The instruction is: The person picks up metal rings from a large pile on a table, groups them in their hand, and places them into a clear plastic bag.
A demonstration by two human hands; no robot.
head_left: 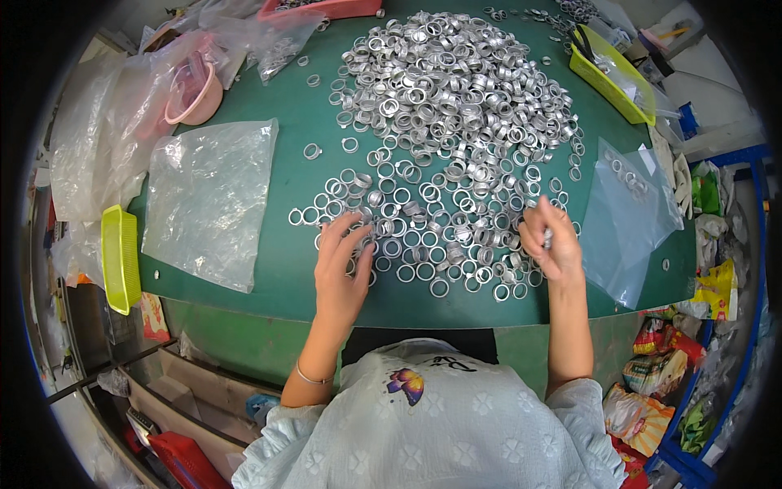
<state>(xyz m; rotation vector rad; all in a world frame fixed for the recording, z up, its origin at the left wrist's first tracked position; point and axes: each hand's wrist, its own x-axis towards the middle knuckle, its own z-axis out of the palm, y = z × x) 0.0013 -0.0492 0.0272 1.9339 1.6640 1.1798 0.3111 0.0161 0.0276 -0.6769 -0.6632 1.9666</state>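
A large heap of silver metal rings (456, 90) covers the far middle of the green table, and looser rings (423, 253) spread from it toward me. My left hand (342, 257) rests at the left side of the loose rings, its fingers curved and apart, with rings under and between the fingertips. At the right edge of the spread, my right hand (554, 240) is raised a little with its fingers curled in. A bit of silver metal shows in its grip, apparently a ring, mostly hidden by the fingers.
A clear plastic bag (213, 204) lies flat on the left, near a yellow-green basket (120, 259) and a pink bowl (195, 96). On the right is another clear bag (631, 220) with a few rings inside. A yellow-green tray (607, 85) stands at the far right.
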